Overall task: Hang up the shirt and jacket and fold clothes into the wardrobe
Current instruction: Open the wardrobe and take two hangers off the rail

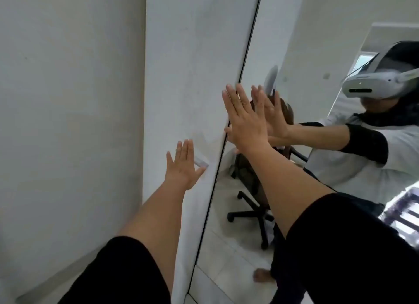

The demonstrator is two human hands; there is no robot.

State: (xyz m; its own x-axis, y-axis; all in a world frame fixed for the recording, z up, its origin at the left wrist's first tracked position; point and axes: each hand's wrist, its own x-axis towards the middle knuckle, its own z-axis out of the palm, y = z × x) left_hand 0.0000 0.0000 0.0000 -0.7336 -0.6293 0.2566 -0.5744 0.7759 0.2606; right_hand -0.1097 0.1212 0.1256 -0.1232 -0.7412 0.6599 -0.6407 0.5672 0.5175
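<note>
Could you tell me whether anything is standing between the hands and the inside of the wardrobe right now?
Yes: the doors. The left hand lies flat on the white door by its handle, the right hand on the mirrored door. No clothes show.

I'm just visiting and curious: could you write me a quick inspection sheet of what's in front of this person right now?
Surface: white wardrobe door, shut, with a mirrored door to its right; a dark seam runs between them.
Job's things: no shirt, jacket or folded clothes seen; only the wardrobe's outside shows.
Clutter: nothing seen.
Hands: left hand open and flat on the white door beside a small handle; right hand open and flat at the mirror's edge. Both hold nothing.
Cables: a thin cable on the headset, seen in the reflection.
Surroundings: plain wall on the left; the mirror reflects an office chair and a tiled floor.
</note>
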